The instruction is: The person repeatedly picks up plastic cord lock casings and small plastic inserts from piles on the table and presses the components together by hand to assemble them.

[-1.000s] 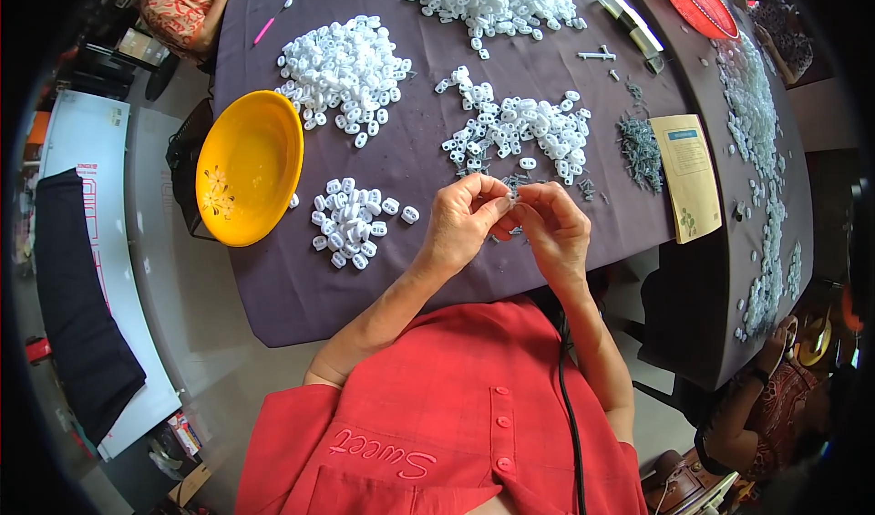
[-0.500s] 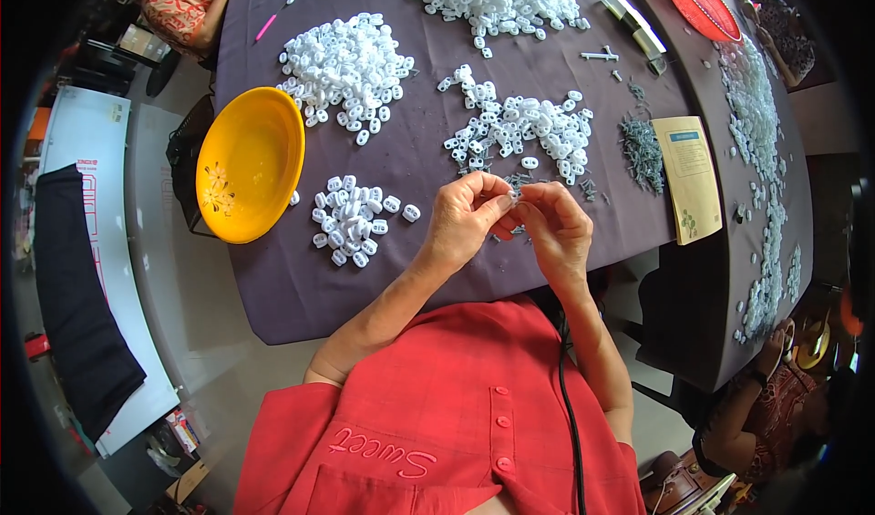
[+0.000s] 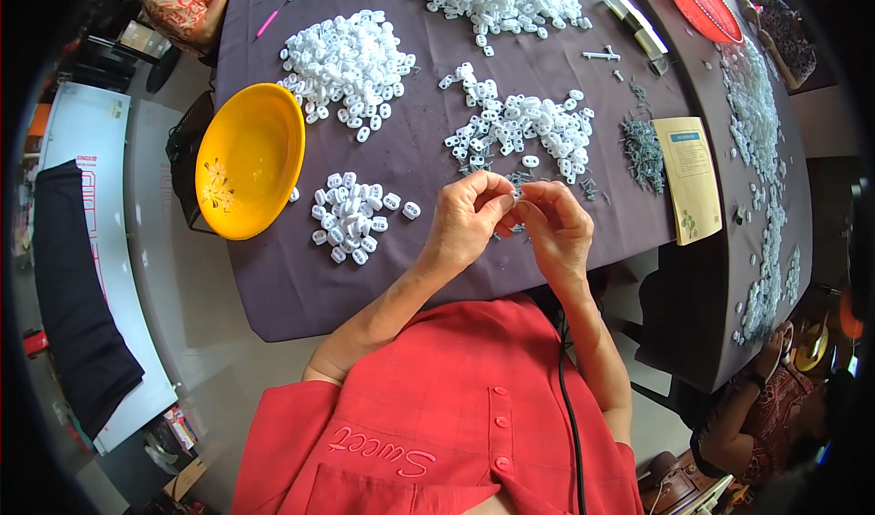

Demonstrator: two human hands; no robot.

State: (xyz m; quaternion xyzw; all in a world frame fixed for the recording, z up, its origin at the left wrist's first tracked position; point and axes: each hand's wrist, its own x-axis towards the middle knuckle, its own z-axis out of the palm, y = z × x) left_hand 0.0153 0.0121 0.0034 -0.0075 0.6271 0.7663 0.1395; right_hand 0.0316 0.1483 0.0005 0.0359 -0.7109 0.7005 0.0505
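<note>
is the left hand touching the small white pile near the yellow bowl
Apart. The head view shows dark tablecloth between the left hand and the small white pile.

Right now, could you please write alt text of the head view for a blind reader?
A person's left hand and right hand pinch a small, mostly hidden pale piece above a dark tablecloth. Piles of white pieces lie on it, with a yellow bowl at left.

fingers [image 3: 493, 209] pinch white piece [image 3: 515, 198] (yellow bowl [image 3: 255, 150] leftward)
</note>
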